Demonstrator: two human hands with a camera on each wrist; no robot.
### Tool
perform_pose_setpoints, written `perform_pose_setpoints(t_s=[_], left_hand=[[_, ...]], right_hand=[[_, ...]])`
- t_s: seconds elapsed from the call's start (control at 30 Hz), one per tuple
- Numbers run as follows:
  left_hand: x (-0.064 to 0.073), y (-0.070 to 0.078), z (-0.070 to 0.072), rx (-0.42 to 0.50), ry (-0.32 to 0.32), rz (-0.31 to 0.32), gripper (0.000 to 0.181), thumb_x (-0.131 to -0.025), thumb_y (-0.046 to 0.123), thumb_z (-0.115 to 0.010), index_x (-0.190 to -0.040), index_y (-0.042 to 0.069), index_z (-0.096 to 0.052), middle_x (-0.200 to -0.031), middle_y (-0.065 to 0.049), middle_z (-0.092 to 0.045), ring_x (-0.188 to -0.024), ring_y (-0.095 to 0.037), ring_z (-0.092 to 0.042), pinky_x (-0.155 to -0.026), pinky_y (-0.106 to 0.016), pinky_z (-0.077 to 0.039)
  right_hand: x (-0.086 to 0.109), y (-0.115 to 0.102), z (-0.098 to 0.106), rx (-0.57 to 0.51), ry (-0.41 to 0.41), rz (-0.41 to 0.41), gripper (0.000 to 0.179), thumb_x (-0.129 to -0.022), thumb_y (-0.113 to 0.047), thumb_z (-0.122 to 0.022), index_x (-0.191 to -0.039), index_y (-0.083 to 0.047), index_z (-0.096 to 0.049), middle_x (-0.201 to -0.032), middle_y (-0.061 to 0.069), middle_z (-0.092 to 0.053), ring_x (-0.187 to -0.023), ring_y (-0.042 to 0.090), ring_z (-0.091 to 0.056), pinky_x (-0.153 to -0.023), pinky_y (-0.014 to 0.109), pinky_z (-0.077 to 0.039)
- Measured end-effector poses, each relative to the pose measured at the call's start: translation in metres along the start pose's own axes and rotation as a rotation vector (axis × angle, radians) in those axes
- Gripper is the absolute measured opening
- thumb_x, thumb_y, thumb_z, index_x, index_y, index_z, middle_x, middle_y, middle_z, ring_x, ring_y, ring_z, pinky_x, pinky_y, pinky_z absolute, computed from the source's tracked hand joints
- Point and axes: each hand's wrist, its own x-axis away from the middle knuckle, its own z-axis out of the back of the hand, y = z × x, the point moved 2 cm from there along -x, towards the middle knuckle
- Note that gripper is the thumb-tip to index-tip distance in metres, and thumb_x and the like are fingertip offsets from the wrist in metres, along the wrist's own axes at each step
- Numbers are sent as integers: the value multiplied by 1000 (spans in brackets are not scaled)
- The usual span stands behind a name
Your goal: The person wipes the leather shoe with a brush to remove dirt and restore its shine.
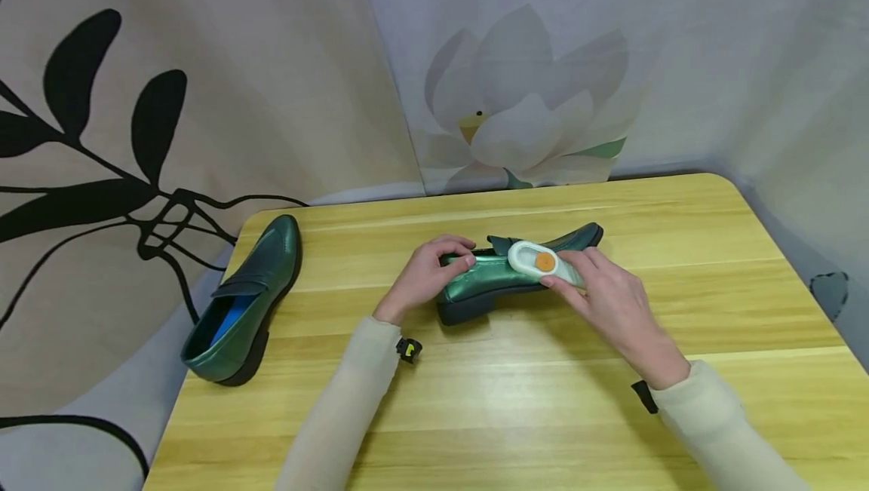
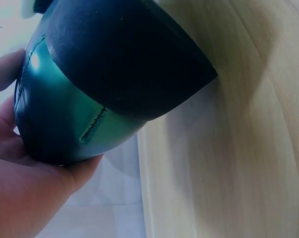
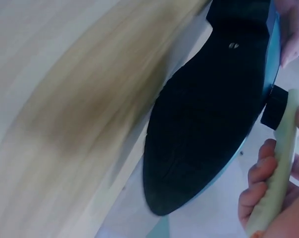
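Right hand (image 1: pixel 614 299): grasping a white-rimmed tool (image 1: pixel 527 274) with an orange disc (image 1: pixel 545 262), at about 4 o'clock from the middle of the head view
Left hand (image 1: pixel 426 274): grasping the heel end of the held shoe (image 1: pixel 477 278), at 9 o'clock from that shoe's middle
Table (image 1: pixel 489 446): light yellow wood with streaked grain, rounded far corners, a pale gleam between 5 and 6 o'clock
Leaf-print cloth (image 1: pixel 271 99): beige, toward 10 o'clock, with black leaves and looping stems
Flower-print cloth (image 1: pixel 679 23): whitish, toward 1 o'clock, bearing one big pale bloom (image 1: pixel 529 91)
Side shoe (image 1: pixel 271 250): on the table at 8 o'clock, well apart from both hands, dark green with blue inside, toe toward 1 o'clock
Held shoe's place: between the hands, just off the middle at 4 o'clock, toe toward 2 and heel toward 8; whether it touches the wood, I cannot tell
Upper: glossy metallic green, bright along the near side, darker at the toe
Seam (image 2: pixel 93 126): short dark stitching low on the heel end
Sole (image 3: pixel 204 114): black, tapering to a rounded toe, with a small pale mark resembling 40
Black block (image 3: pixel 274 106): at the tool's end, by the shoe's edge
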Motion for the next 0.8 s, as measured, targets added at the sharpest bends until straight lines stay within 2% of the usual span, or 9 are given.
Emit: perform_pose_setpoints(t_s=[0.03, 0.13, 0.2, 0.27, 0.4, 0.53, 0.63, 0.8], left_hand=[[-1, 0, 0, 1, -1, -1, 23, -103, 26, -66, -105, 5, -76, -135, -6, -65, -132, -27, -55, -114, -49, -38], [-1, -1, -1, 4, -4, 1, 23, -104, 26, -66, -104, 4, -76, -135, -7, -65, -132, -28, -55, -114, -50, -38], [-2, 0, -1, 5, -7, 4, 24, -104, 26, -66, -104, 5, -76, -135, -7, -65, -132, -28, -54, -115, -50, -37], [-2, 0, -1, 5, -9, 4, 24, -104, 27, -66, -105, 5, -76, -135, -6, -64, -133, -28, -54, -115, -50, -37], [-3, -2, -1, 10, -4, 5, 24, -104, 27, -66, -105, 6, -76, -136, -6, -64, -133, -28, -54, -115, -51, -36], [-3, -2, -1, 17, 2, 6, 23, -104, 26, -66, -105, 5, -76, -135, -6, -64, -133, -28, -54, -116, -51, -35], [-2, -3, -1, 17, 2, 14, 23, -103, 26, -66, -105, 5, -76, -135, -6, -64, -133, -28, -54, -116, -51, -35], [-3, -4, -1, 28, 17, 19, 23, -103, 25, -67, -106, 4, -76, -135, -7, -65, -133, -28, -54, -116, -50, -35]], right_hand=[[-1, -2, -1, 1, 1, 18, 46, -87, -33, -84, -119, -4, -70, -93, 8, -64, -63, 18, -54, -49, 31, -44], [-2, -9, -4, 4, -7, 60, 52, -94, -51, -73, -118, -5, -70, -94, 7, -64, -65, 17, -55, -50, 32, -46], [-1, -8, -3, 7, -16, 55, 54, -95, -55, -69, -118, -5, -70, -95, 7, -65, -66, 18, -56, -51, 32, -46], [1, -2, 0, 9, -22, 15, 54, -97, -54, -67, -119, -5, -69, -95, 8, -65, -65, 19, -56, -50, 32, -45], [8, 18, 8, 37, -13, -117, 44, -92, -32, -80, -121, 0, -68, -97, 14, -68, -66, 25, -61, -49, 38, -47], [10, 25, 12, 56, -6, -184, 43, -94, -28, -79, -122, 2, -67, -99, 18, -68, -67, 27, -61, -50, 43, -48], [11, 18, 11, 12, -10, -131, 44, -94, -27, -79, -122, 3, -65, -101, 17, -67, -69, 25, -60, -52, 42, -50], [13, -3, 3, -65, -43, 60, 46, -96, -33, -76, -122, 2, -62, -100, 11, -63, -73, 18, -56, -57, 36, -53]])
